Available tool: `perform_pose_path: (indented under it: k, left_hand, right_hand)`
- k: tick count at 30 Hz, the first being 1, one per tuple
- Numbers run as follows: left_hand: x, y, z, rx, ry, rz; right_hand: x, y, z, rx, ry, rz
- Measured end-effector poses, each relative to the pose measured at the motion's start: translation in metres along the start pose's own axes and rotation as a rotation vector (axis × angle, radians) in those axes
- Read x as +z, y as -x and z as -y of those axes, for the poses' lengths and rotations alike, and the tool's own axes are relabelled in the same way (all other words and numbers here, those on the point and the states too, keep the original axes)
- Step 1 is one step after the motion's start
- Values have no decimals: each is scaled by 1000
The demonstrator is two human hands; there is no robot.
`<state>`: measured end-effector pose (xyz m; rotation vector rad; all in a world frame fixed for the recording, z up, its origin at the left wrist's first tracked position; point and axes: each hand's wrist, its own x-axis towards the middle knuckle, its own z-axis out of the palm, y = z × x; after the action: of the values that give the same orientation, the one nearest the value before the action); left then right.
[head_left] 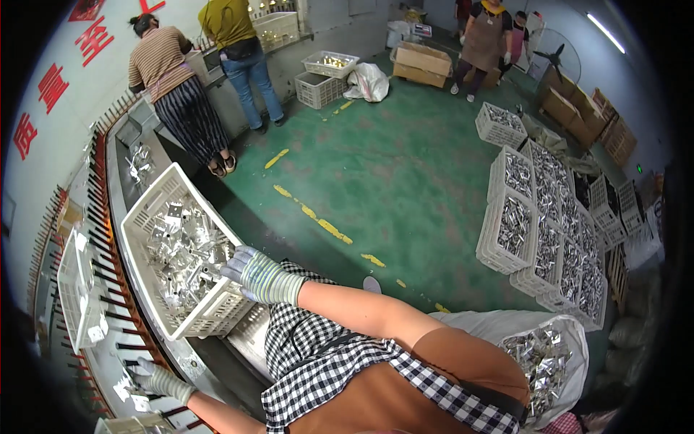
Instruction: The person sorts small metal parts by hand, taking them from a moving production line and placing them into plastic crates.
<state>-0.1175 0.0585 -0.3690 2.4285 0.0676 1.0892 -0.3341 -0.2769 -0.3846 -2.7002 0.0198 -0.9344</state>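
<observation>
My right hand (249, 271), in a striped knit glove, reaches into a white plastic crate (148, 210) full of shiny bent metal parts (184, 253). Its fingers curl down among the parts by the crate's near corner, and what they grip is hidden. My left hand (155, 380), also gloved, is low at the left against a long rack of dark pegs (116, 289). It pinches a small metal part at its fingertips. My checked shirt and brown apron fill the lower middle.
The peg line curves along the left wall, with a smaller white crate (76, 289) beside it. Two people stand at the line's far end (177, 87). Stacked crates of metal parts (549, 224) and a sack of parts (542, 358) sit on the right of the green floor.
</observation>
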Motion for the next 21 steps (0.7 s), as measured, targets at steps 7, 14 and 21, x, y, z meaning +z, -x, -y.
perform_pose_path:
  k: [7,14,21]
  left_hand:
    - [-19,9,19,58,249,-214]
    - [-39,17,2,270,371,-503]
    - [-160,68,134,381,-316,-524]
  right_hand:
    - [-2,4,-5,12,35,-31]
    - [-2,1,-2,21,38,14]
    - [-27,-15,1,143,-244,138]
